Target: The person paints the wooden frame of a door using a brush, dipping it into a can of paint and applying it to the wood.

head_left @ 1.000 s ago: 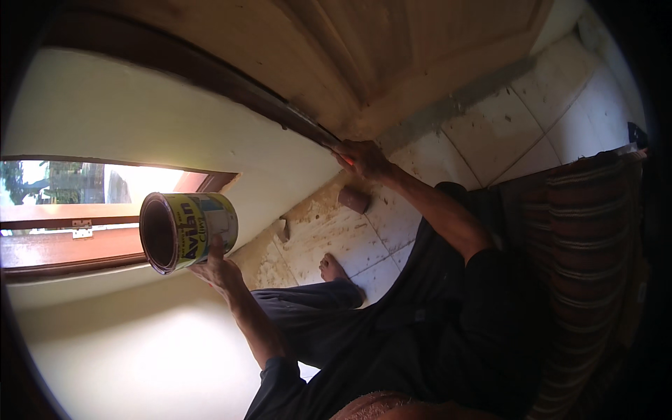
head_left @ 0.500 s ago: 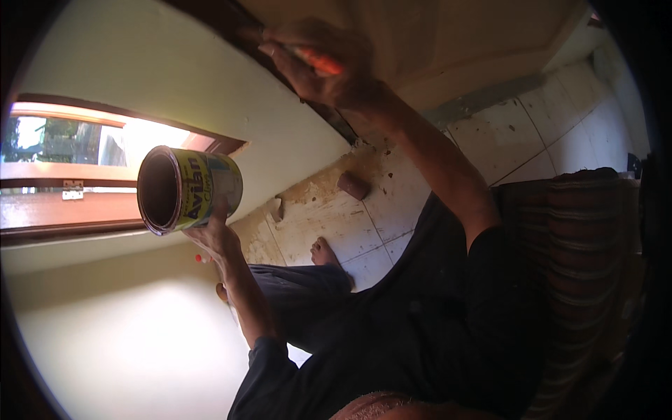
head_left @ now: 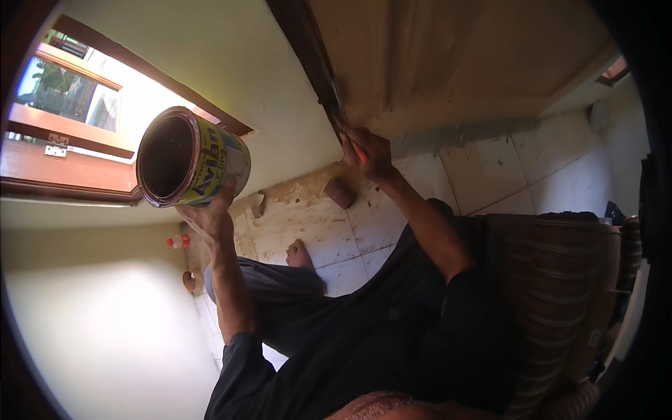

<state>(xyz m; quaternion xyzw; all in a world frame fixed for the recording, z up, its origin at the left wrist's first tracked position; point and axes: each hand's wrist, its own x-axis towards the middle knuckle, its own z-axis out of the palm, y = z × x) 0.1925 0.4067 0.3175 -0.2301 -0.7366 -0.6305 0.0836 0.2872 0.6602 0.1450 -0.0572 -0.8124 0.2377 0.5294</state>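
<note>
A yellow-labelled paint can [head_left: 222,157] is tipped with its open mouth facing left, its inside coated dark brown. My left hand [head_left: 210,213] grips it from below, fingers wrapped round the can's lower side. My right hand [head_left: 369,155] is closed round the orange-red handle of a thin tool that looks like a paintbrush [head_left: 360,152]. The tool's far end meets the lower part of a dark brown door frame strip [head_left: 308,52], between the pale wall and a brown door-like panel. The bristles are hard to make out there.
On the stained tile floor [head_left: 308,224] lies a brown block-like piece [head_left: 340,194], with a loose scrap [head_left: 258,204] near the wall. A red-capped bottle [head_left: 179,241] stands by the left wall. An open window [head_left: 70,91] is at upper left; a striped brown sofa [head_left: 567,280] is at right.
My right hand has come down along the dark strip toward its lower end, brush still held. The can in my left hand sits slightly higher in view, and the view itself has shifted.
</note>
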